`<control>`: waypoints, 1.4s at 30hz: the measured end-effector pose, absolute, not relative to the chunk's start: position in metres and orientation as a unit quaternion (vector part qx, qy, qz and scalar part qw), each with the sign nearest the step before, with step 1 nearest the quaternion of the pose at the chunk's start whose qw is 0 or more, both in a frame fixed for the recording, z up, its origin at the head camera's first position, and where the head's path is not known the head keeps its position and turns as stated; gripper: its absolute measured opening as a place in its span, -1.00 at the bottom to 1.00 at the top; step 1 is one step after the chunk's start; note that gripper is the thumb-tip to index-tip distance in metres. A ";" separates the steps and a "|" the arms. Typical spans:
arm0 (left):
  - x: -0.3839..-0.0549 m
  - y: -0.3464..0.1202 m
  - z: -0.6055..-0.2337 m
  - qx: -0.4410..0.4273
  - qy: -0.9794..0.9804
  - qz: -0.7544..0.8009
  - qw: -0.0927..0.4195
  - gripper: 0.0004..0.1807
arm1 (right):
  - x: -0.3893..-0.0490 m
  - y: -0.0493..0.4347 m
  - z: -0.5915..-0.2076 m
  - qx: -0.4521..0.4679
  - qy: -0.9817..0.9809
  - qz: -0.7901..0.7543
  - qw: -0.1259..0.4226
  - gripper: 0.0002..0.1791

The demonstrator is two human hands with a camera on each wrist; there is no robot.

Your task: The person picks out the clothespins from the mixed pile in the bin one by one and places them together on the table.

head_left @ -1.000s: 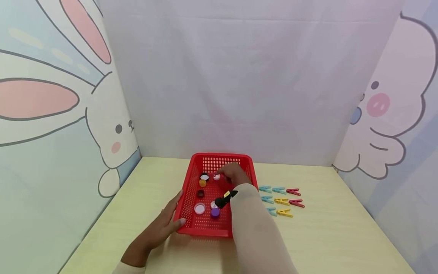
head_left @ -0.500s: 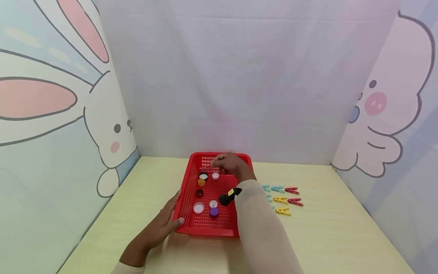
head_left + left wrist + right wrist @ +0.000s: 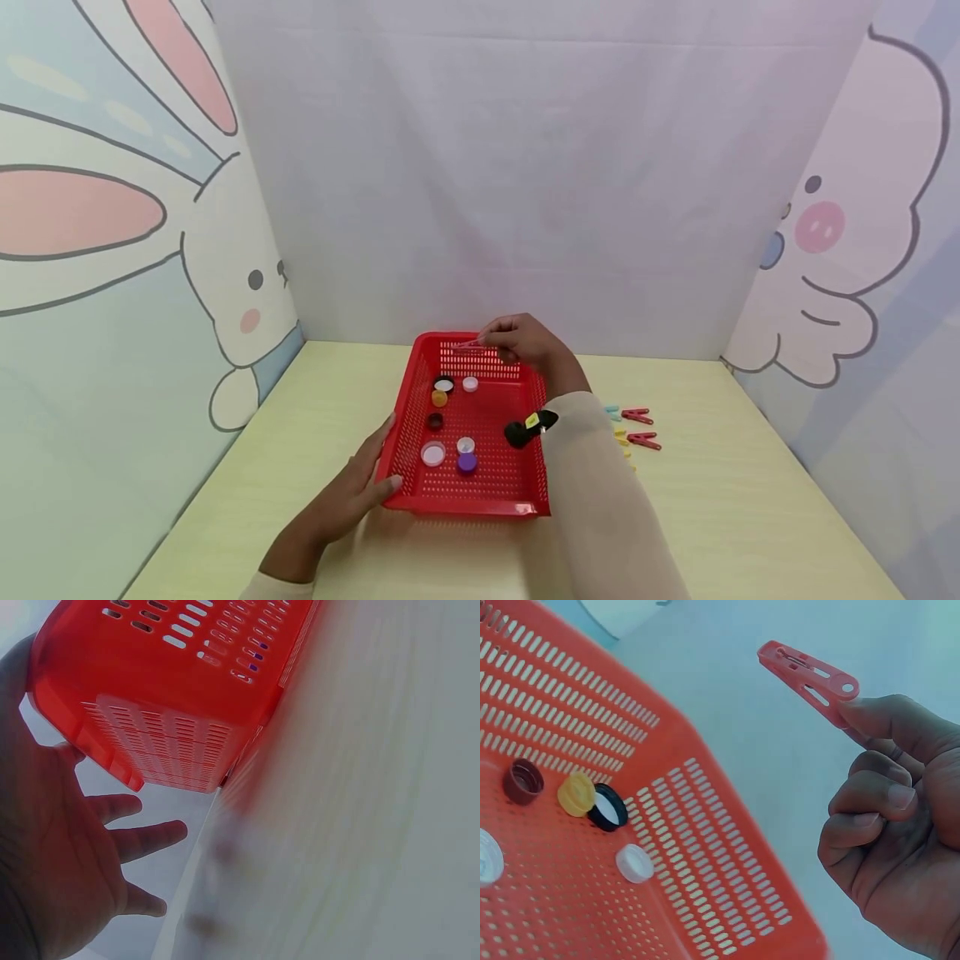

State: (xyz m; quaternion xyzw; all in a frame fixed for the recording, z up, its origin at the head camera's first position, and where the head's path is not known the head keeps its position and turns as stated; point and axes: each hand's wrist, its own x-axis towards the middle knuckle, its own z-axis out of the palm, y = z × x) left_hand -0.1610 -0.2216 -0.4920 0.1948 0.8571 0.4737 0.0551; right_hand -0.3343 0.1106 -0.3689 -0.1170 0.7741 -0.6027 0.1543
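My right hand [image 3: 521,340] pinches a red clothespin [image 3: 810,679] by its handle end, between thumb and index finger, with the other fingers curled in. The clothespin is held above the far end of a red perforated plastic basket [image 3: 465,506]. My left hand [image 3: 345,496] rests against the basket's near left corner, thumb over the rim; in the left wrist view its other fingers extend straight along the outside. In the basket lie bottle caps: black [image 3: 443,384], orange-yellow [image 3: 439,398], dark brown [image 3: 435,421], purple [image 3: 467,463], and several whitish ones, including a wide round lid [image 3: 432,454].
Right of the basket, red clothespins [image 3: 643,441] lie on the pale wooden table [image 3: 720,500], with yellow and light blue ones partly hidden by my right sleeve [image 3: 600,483]. A pale curtain [image 3: 637,167] hangs behind, and cartoon-printed panels stand at both sides.
My right hand has risen from inside the basket, lifting the red clothespin out and up above the far rim, then slightly right. My left hand stays at the basket's corner; the caps stay put.
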 end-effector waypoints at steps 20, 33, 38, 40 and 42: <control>-0.163 -0.222 -0.494 0.174 0.866 0.466 0.062 0.09 | -0.304 0.191 -0.377 -0.197 0.793 -0.572 0.066 -0.75; -0.165 -0.225 -0.493 0.180 0.863 0.468 0.067 0.10 | -0.273 0.253 -0.404 -0.166 0.792 -0.586 0.043 -0.71; -0.164 -0.225 -0.491 0.190 0.860 0.469 0.063 0.11 | -0.264 0.276 -0.412 -0.155 0.792 -0.590 0.043 -0.76; -0.164 -0.226 -0.491 0.193 0.860 0.469 0.060 0.11 | -0.259 0.285 -0.416 -0.141 0.791 -0.594 0.047 -0.77; -0.164 -0.226 -0.492 0.198 0.860 0.468 0.058 0.10 | -0.254 0.295 -0.421 -0.125 0.788 -0.601 0.051 -0.78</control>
